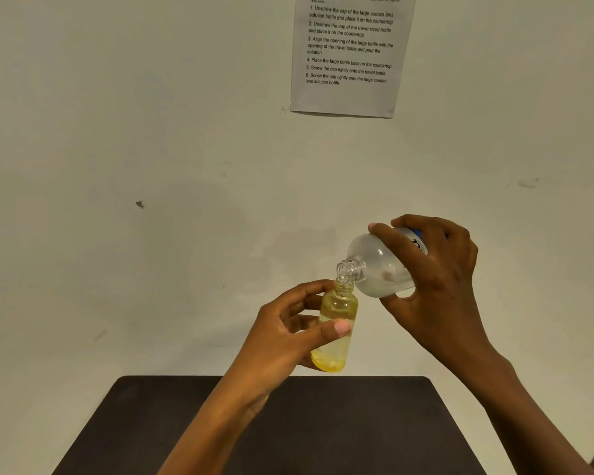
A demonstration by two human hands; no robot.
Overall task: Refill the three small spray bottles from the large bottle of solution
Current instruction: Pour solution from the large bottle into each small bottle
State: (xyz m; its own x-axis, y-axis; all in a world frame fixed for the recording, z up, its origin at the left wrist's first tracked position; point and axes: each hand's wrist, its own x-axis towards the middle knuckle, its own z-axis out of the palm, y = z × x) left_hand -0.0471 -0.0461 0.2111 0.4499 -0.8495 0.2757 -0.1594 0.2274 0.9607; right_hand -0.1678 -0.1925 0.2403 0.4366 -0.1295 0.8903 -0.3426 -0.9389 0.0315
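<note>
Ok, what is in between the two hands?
In the head view, the small yellow bottle, held by the left hand, and the open neck of the tilted large bottle, held by the right hand, lie between them.

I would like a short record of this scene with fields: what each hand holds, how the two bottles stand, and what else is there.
left hand: holds the small yellow bottle round its body
small yellow bottle: uncapped, nearly upright, held above the table
right hand: grips the large bottle
large bottle: uncapped, tilted, mouth at the small bottle's neck
table: dark, below both hands
printed sheet: numbered steps, up behind the hands
</note>
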